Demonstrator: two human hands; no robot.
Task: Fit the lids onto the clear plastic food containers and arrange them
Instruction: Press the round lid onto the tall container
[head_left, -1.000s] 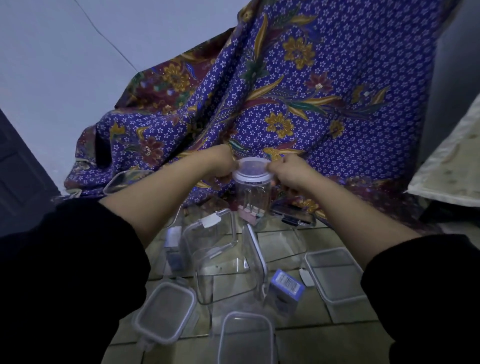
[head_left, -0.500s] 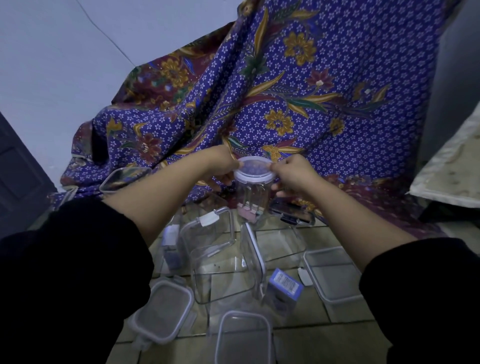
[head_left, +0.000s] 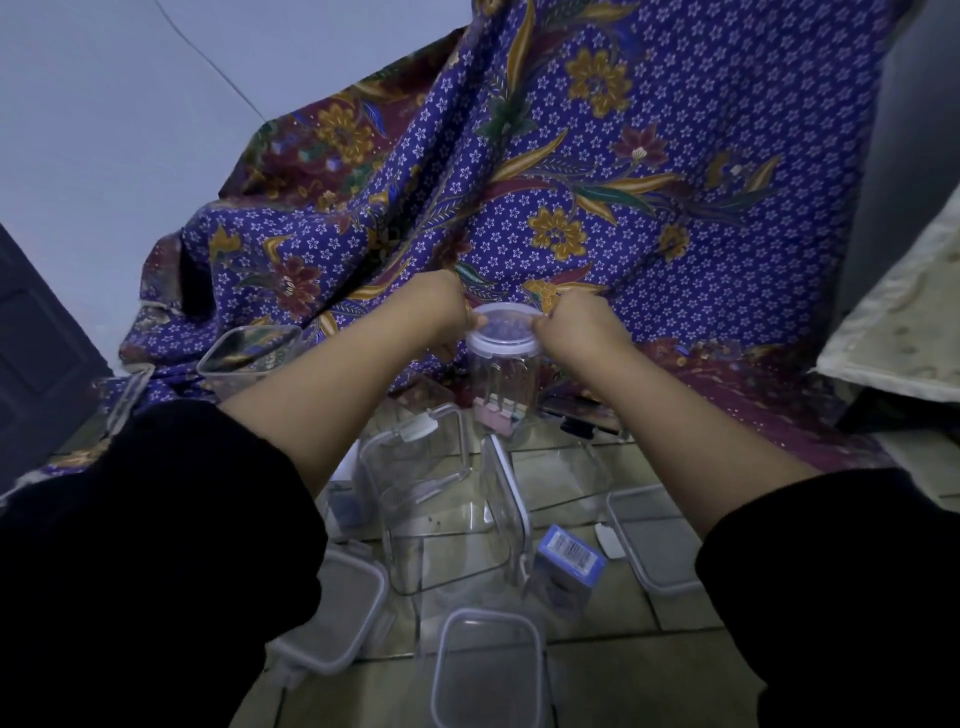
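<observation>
I hold a tall clear round container (head_left: 503, 387) upright in front of me, with a round white-rimmed lid (head_left: 503, 332) sitting on its mouth. My left hand (head_left: 441, 309) grips the lid's left edge and my right hand (head_left: 574, 327) grips its right edge, fingers curled over the rim. A pink label or object shows at the container's bottom. Below lie a large clear square container (head_left: 441, 514) on its side, with a lid (head_left: 511, 499) leaning against it, and several lidded rectangular containers (head_left: 343, 613) (head_left: 488, 670) (head_left: 654, 540).
The floor is beige tile (head_left: 639, 680). A purple floral cloth (head_left: 571, 171) drapes behind and spreads onto the floor. Another clear container (head_left: 244, 356) sits at the left on the cloth. A small blue box (head_left: 566, 561) lies among the containers. A pale cushion edge (head_left: 904, 332) is at right.
Both hands stay on the round lid with slight shifts of the fingers along its rim. The container has stayed in place in front of me.
</observation>
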